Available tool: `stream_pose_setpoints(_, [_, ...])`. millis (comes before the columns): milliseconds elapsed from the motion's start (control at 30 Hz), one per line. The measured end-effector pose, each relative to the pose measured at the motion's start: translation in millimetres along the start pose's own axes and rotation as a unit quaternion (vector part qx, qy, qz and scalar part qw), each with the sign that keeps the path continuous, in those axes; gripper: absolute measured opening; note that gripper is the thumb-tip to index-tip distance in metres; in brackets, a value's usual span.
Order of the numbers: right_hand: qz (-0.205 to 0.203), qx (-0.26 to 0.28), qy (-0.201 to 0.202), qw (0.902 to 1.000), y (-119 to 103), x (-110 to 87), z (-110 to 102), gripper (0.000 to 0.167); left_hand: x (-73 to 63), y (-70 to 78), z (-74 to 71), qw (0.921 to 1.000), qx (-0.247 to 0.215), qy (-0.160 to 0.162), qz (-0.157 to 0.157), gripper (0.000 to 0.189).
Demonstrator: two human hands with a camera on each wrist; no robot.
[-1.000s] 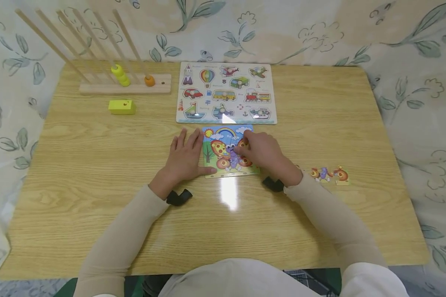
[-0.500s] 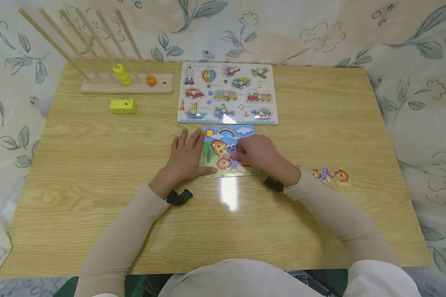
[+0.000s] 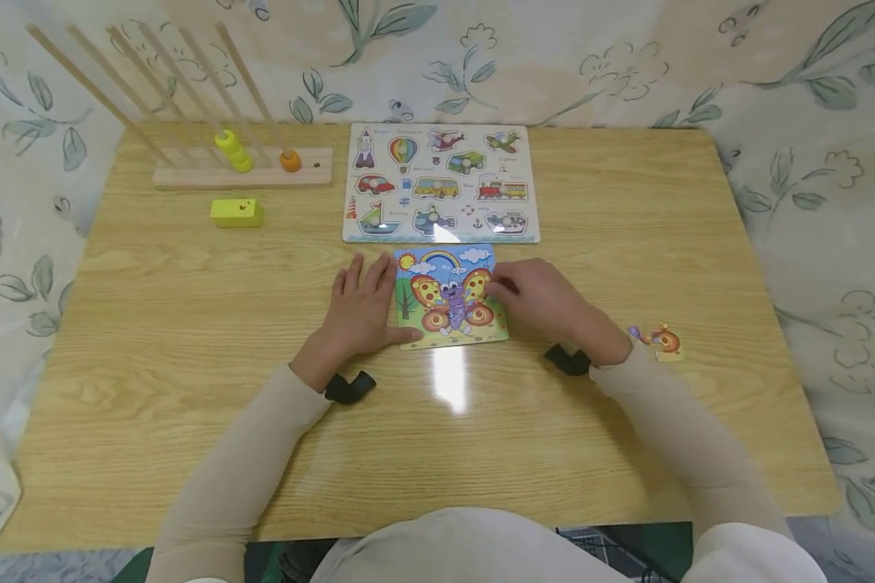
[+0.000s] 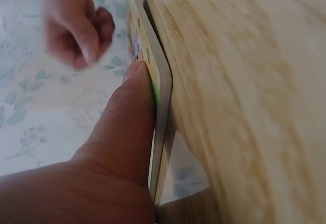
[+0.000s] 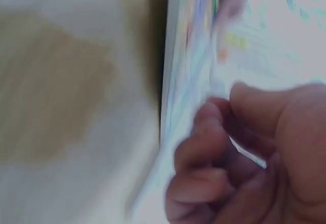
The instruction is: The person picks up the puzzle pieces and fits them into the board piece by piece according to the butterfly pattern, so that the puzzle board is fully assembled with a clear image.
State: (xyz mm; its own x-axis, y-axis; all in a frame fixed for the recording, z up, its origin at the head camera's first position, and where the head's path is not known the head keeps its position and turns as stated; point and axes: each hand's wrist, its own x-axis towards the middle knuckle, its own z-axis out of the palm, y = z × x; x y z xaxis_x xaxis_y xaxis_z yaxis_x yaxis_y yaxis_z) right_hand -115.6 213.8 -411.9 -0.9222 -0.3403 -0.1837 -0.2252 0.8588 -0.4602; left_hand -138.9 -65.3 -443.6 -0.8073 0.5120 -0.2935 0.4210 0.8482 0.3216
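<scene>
Puzzle board, multicoloured, rectangular | left grip spread at edge (brace it firmly) | right grip curled, seemingly empty

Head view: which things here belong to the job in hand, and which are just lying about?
Likely in the job:
butterfly puzzle, left hand touching it
right hand, at its right side
loose pieces, similarly coloured

Apparently just lying about:
vehicle board
peg stand and its beads
yellow block
</scene>
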Motion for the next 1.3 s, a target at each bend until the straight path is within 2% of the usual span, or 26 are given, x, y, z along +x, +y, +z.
stream_pose_setpoints(133, [0.031,-0.042,-0.003,0.9986,29,-32.4,-24,0.017,-2.3,-2.4,0.5,1.0000,0.003,0.004,-0.004,0.116])
stream_pose_setpoints(233, [0.066,-0.060,-0.027,0.9956,46,-58.6,-31,0.026,-4.0,-4.1,-1.1,0.9999,0.004,0.008,-0.004,0.116])
stream_pose_setpoints(367, [0.084,-0.069,-0.056,0.9925,56,-84.1,-28,0.045,-4.7,-5.4,-4.2,0.9999,0.004,0.010,-0.004,0.116])
stream_pose_setpoints(533, [0.106,-0.078,-0.031,0.9907,60,-95.0,-19,0.049,-2.6,-5.1,-5.4,1.0000,0.004,0.006,-0.005,0.115])
stream_pose_setpoints(667, [0.109,-0.074,-0.006,0.9913,61,-93.2,-13,0.043,-1.2,-3.5,-5.3,1.0000,-0.002,0.000,-0.004,0.115])
stream_pose_setpoints(800, [0.089,-0.065,0.017,0.9938,58,-86.0,-8,0.036,-1.1,-2.3,-4.6,1.0000,-0.006,-0.004,-0.004,0.114])
stream_pose_setpoints(1033, [0.100,-0.022,0.038,0.9941,33,-63.3,-4,0.027,-0.9,-0.9,-1.9,0.9999,-0.013,-0.004,-0.003,0.115])
stream_pose_setpoints(1167, [0.055,0.033,0.043,0.9970,-1,-40.0,-2,0.022,-0.8,-0.5,-0.4,0.9999,-0.013,-0.001,-0.002,0.115])
stream_pose_setpoints(1300, [-0.010,0.077,0.010,0.9969,-35,-13.9,3,0.013,1.0,-0.4,1.8,0.9999,-0.009,0.007,0.002,0.117])
